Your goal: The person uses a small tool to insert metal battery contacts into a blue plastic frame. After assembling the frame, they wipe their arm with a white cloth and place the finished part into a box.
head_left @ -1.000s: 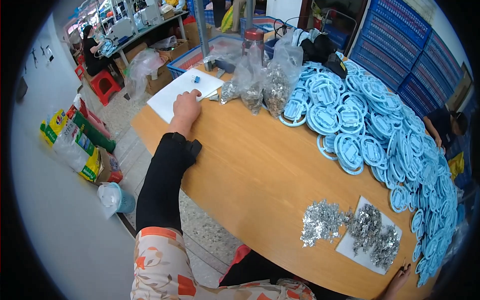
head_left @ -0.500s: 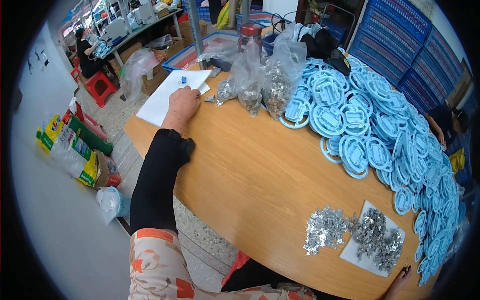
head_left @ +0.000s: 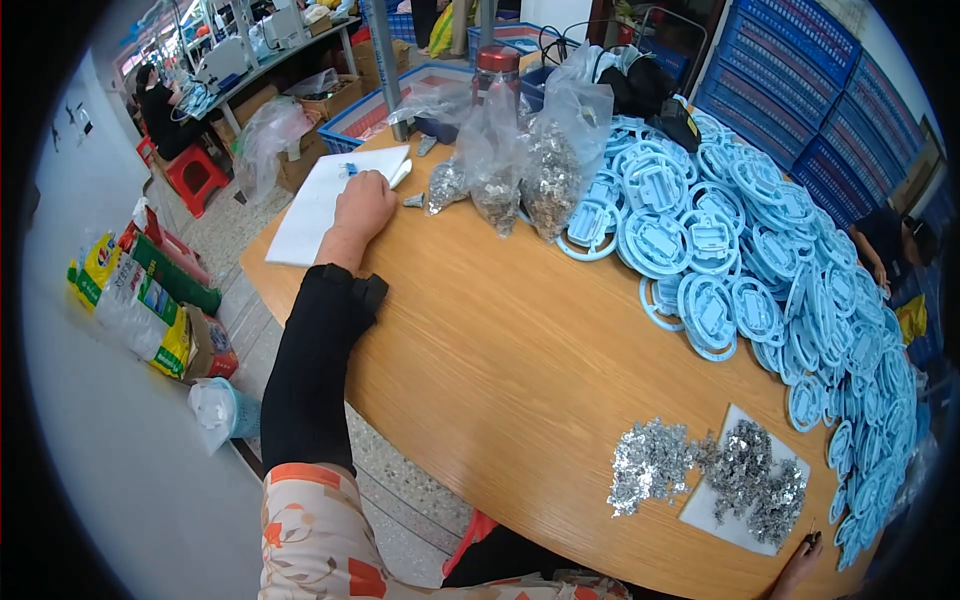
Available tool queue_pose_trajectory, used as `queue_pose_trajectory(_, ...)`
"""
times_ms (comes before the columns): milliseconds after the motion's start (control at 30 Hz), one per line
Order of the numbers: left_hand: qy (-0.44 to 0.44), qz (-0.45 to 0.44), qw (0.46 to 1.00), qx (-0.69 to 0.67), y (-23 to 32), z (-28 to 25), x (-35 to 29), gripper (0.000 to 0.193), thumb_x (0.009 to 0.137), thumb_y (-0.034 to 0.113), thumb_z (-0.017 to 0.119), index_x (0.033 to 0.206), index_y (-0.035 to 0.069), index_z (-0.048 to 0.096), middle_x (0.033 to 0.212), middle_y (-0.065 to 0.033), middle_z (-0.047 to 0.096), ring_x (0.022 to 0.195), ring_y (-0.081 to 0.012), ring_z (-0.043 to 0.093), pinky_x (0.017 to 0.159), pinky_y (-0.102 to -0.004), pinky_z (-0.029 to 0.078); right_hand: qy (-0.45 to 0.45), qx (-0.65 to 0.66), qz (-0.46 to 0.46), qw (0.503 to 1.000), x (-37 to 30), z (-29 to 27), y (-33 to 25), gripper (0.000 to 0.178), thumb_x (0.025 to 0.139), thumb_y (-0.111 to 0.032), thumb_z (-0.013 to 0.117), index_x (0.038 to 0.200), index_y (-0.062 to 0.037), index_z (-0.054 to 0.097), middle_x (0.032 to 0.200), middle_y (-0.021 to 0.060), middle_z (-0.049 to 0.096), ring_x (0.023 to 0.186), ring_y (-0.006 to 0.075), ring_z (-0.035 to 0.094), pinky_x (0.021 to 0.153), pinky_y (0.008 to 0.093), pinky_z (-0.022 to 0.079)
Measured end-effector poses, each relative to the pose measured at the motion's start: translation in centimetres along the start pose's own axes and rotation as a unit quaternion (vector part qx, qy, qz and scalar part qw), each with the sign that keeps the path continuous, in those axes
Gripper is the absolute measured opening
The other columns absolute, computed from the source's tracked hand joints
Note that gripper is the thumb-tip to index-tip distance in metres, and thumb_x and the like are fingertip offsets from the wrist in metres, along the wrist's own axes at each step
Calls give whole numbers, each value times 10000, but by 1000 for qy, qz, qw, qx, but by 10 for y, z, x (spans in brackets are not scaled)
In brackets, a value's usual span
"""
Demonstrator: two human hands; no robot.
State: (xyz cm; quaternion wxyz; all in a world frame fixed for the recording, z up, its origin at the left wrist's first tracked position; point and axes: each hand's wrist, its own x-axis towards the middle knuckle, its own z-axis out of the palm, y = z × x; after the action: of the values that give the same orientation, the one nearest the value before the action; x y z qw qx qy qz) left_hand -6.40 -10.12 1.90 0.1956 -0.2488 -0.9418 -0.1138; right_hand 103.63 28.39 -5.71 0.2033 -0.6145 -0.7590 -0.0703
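Note:
At the table's far left corner, my left hand [head_left: 362, 215] has its fingers curled at the right edge of a stack of white sheets [head_left: 310, 215]. A blue binder clip [head_left: 348, 169] sits on top of the stack. At the lower right rim my right hand [head_left: 798, 568] is only partly in view, closed round a thin, dark, pointed tool whose kind I cannot make out. Beside it lies a white sheet [head_left: 705, 508] bearing dark silver metal pieces [head_left: 752, 470]. A brighter heap of small metal pieces [head_left: 648, 465] lies on the wood to its left.
Light blue oval plastic frames [head_left: 708, 310] pile along the table's right side. Clear bags of metal pieces [head_left: 550, 175] and a red-lidded jar [head_left: 497, 65] stand at the back. Blue crates [head_left: 780, 60] are stacked behind. One person [head_left: 165, 115] sits far left, another [head_left: 890, 245] at right.
My left hand and the stack of white sheets have shifted slightly left and toward me, and the stack has turned a little. My right hand looks nearly still.

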Motion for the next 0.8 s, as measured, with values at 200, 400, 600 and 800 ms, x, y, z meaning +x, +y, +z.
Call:
queue_pose_trajectory(200, 2, -68, 924, -377, -22, -12, -1, 281, 928, 252, 457, 947, -9, 560, 939, -174, 640, 908, -295, 610, 796, -395, 467, 14, 23, -7, 1000, 2, 5, -4, 385, 947, -142, 504, 1283, 46, 522, 1215, 236, 581, 1071, 387, 602, 905, 431, 488)
queue_pose_trajectory(400, -29, -146, 740, -656, -17, -61, -8, 273, 943, 241, 413, 1075, 61, 570, 1078, -50, 625, 1016, -186, 599, 895, -348, 471, -15, 3, 13, 1000, 0, -7, -35, 417, 963, -156, 484, 1324, 52, 494, 1244, 253, 572, 1107, 390, 592, 930, 423, 480)
queue_pose_trajectory(600, -123, -125, 604, -777, 32, -124, -66, 353, 951, 195, 362, 1195, -5, 521, 1152, -96, 616, 1068, -203, 607, 943, -364, 482, 194, 11, 25, 981, 13, 7, 37, 465, 1019, -193, 423, 1405, 65, 409, 1403, 263, 461, 1271, 386, 470, 1080, 399, 365)
queue_pose_trajectory(800, -249, -48, 549, -797, 123, -185, -175, 429, 940, 159, 372, 1321, -10, 474, 1200, -90, 609, 1068, -180, 609, 938, -332, 481, 221, 325, -4, 920, 45, -102, -146, 433, 992, -106, 358, 1393, 36, 438, 1380, 203, 489, 1274, 307, 476, 1093, 403, 355)
